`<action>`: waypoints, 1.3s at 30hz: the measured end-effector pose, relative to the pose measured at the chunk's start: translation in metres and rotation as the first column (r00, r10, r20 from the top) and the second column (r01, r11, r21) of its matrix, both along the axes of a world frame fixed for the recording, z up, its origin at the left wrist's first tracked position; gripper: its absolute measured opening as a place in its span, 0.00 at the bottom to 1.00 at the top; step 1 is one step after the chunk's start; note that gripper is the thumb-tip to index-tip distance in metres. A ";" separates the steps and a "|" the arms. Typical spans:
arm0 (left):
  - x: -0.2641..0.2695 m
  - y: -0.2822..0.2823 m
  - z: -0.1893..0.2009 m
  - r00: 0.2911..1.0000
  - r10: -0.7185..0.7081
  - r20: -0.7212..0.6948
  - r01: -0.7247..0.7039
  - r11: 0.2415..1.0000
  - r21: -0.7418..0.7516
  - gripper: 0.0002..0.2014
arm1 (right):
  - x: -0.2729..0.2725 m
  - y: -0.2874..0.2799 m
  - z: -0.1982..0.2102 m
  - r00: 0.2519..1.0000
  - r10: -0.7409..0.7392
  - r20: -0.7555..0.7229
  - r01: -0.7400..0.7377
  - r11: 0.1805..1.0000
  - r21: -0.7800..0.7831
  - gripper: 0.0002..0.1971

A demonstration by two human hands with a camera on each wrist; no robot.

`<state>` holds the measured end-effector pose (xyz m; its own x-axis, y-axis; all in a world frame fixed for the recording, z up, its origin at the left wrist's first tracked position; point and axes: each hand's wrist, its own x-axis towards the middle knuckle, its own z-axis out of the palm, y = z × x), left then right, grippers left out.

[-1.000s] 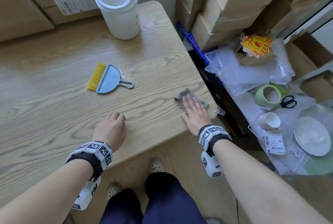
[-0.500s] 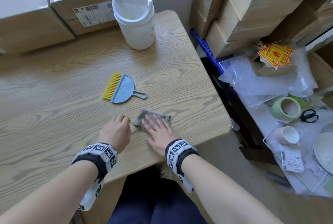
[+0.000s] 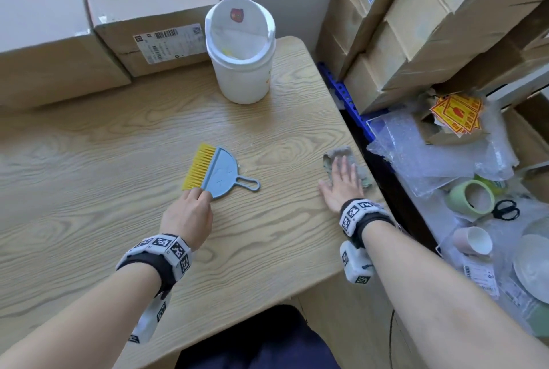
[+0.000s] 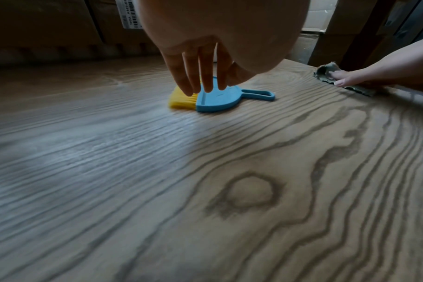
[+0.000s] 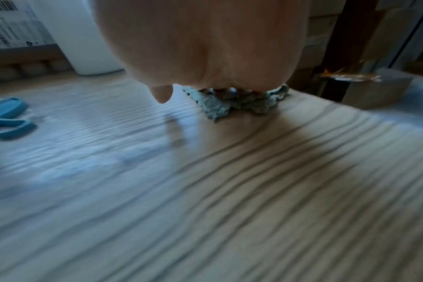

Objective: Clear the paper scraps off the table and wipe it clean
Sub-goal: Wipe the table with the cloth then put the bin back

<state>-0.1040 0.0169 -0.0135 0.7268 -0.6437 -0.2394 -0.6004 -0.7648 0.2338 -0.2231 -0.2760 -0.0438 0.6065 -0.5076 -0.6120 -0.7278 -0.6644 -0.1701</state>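
A grey cloth [image 3: 337, 154] lies near the right edge of the wooden table [image 3: 118, 160]. My right hand [image 3: 341, 172] presses flat on the cloth with straight fingers. In the right wrist view the cloth [image 5: 213, 108] bunches out from under my palm. A blue dustpan [image 3: 222, 174] with a yellow brush [image 3: 197, 168] lies mid-table. My left hand [image 3: 197, 195] is at the pair's near edge. In the left wrist view its fingers [image 4: 184, 76] hang straight down, tips touching brush and dustpan [image 4: 213, 101] without gripping. Tiny pale bits lie by the dustpan's right rim.
A white bin [image 3: 240, 71] with a tilted swing lid stands at the table's back right. Cardboard boxes [image 3: 142, 12] line the far edge, and more are stacked to the right. Past the right edge, lower down, lie plastic wrap [image 3: 430, 154], tape rolls, scissors [image 3: 506, 209] and cups.
My right hand has slid the cloth from the front middle of the table out to the right edge. My left hand has moved forward from the front edge to the brush and dustpan.
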 end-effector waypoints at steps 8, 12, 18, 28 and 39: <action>0.032 0.016 -0.003 0.995 0.073 -0.065 -0.077 0.996 -0.049 0.05 | 0.009 0.111 -0.004 0.929 0.348 0.123 -0.351 0.936 0.005 0.40; 0.046 0.020 -0.006 0.974 0.174 -0.145 -0.183 0.982 -0.052 0.12 | 0.021 0.104 0.006 0.907 0.267 0.326 -0.247 0.964 -0.102 0.30; 0.059 0.018 -0.011 0.934 0.279 -0.223 -0.306 0.947 -0.097 0.19 | 0.075 0.115 0.020 0.859 0.344 0.379 -0.265 0.932 -0.248 0.14; 0.062 0.002 -0.025 0.729 0.532 -0.430 -0.628 0.770 -0.112 0.18 | 0.114 0.129 0.011 0.827 0.543 0.143 -0.505 0.831 -0.235 0.14; 0.067 0.046 -0.034 0.281 0.746 -0.603 -0.955 0.277 -0.102 0.14 | 0.157 0.152 0.023 0.749 0.615 0.248 -0.631 0.776 -0.016 0.15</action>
